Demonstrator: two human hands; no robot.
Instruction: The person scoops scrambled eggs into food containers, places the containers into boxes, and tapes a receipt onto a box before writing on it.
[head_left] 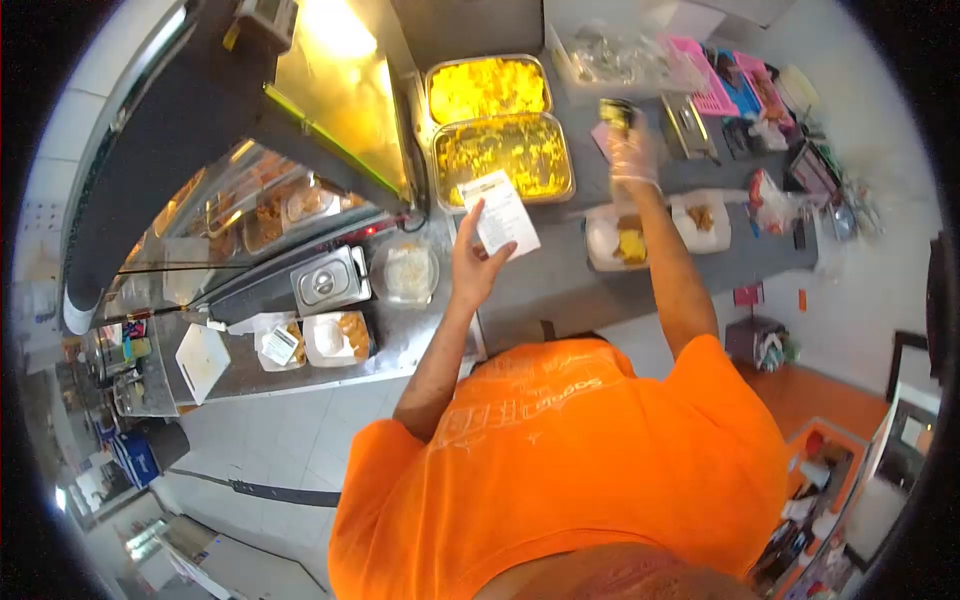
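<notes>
My left hand (474, 268) is bare and pinches a white printed paper slip (503, 222) by its edges, in front of the near tray of yellow food (505, 155). Further right, my right hand (634, 158) wears a clear glove and is closed on a small black and yellow item (617, 115), too blurred to name. Below my right forearm sits an open white box (603, 245) with white and yellow food, partly hidden by the arm. Beside it stands another open box (700, 222) with a little brown food.
Behind the near tray is a second yellow food tray (488, 88). A metal lidded container (325, 283), round clear tub (405, 270) and open food boxes (338, 339) stand at left, near a glass display case (265, 205). Pink baskets (700, 75) lie at the back right.
</notes>
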